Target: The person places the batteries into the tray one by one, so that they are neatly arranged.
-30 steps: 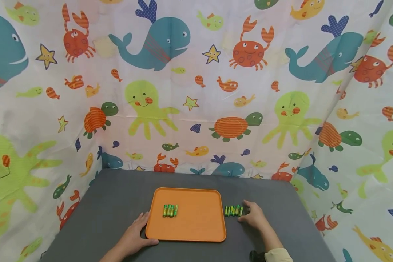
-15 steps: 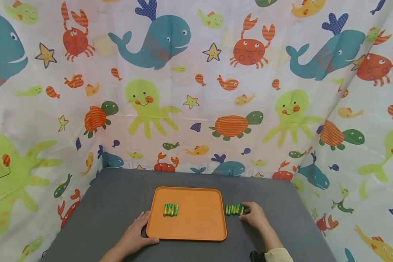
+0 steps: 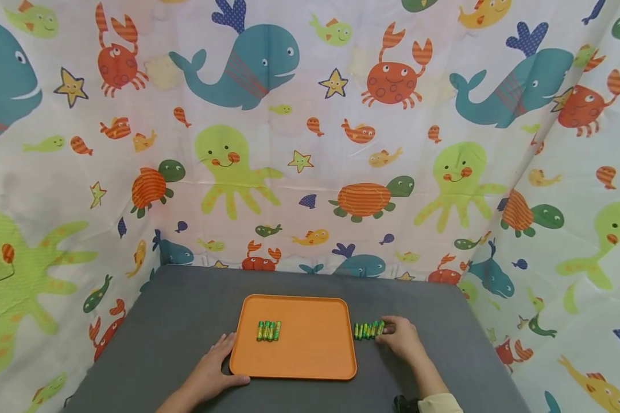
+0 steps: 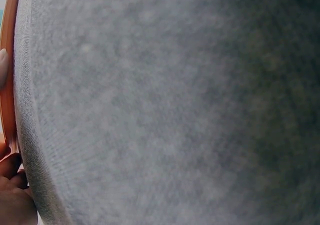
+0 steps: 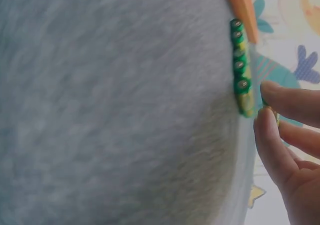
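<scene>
An orange tray point(image 3: 310, 353) lies on the grey table, with several green-and-yellow batteries point(image 3: 268, 331) side by side on its left part. My left hand point(image 3: 212, 370) rests at the tray's near left corner, fingers along the left side and thumb at the front rim. To the right of the tray stands a row of similar batteries point(image 3: 365, 331). At that row's right end my right hand point(image 3: 400, 338) pinches one battery point(image 5: 277, 117) between thumb and fingers; those fingers mostly hide it in the right wrist view. The row's battery ends point(image 5: 240, 65) show beside the fingertips there.
The grey tabletop point(image 3: 186, 304) reaches back to a white curtain point(image 3: 289, 195) printed with sea animals. This curtain also hangs along both sides. The tray's rim point(image 4: 7, 105) crosses the left edge of the left wrist view.
My right hand's fingers have closed on the battery at the row's right end and shifted slightly up with it. The left hand and tray have stayed put.
</scene>
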